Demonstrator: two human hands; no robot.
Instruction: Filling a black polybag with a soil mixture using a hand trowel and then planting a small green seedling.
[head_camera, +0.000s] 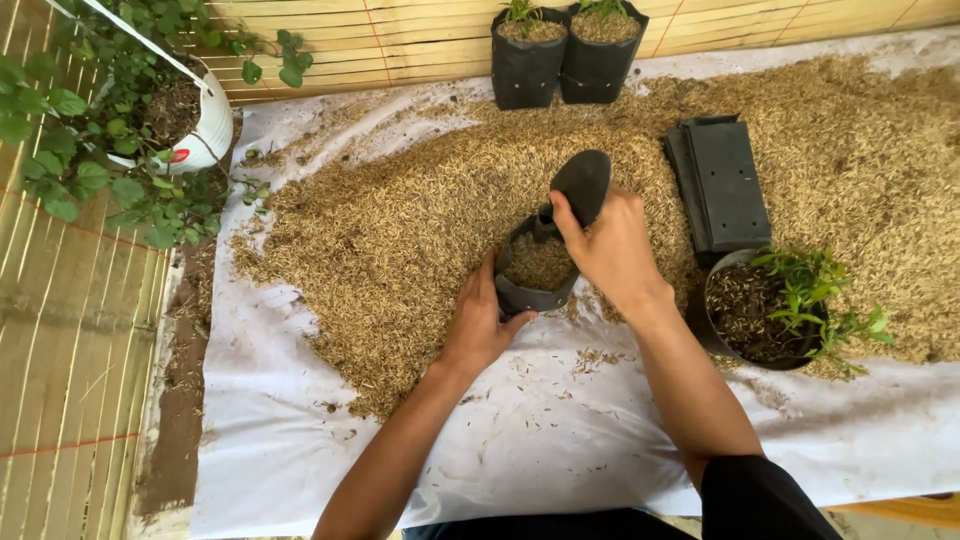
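My left hand (478, 320) grips the near side of a small black grow bag (520, 296) that stands upright on the white sheet (560, 440), filled with brown husk mix (538, 262). My right hand (612, 250) holds a dark scoop (583, 183) tilted just above the bag's far rim. A broad pile of rice husk (400, 230) spreads behind and around the bag.
A stack of flat black grow bags (722, 185) lies at right. Beside it stands a black pot (715, 335) with a green seedling (810, 295). Two filled black bags (562, 60) stand at the back. A white pot (212, 130) with leafy plant is back left. Bamboo matting (70, 350) borders the left.
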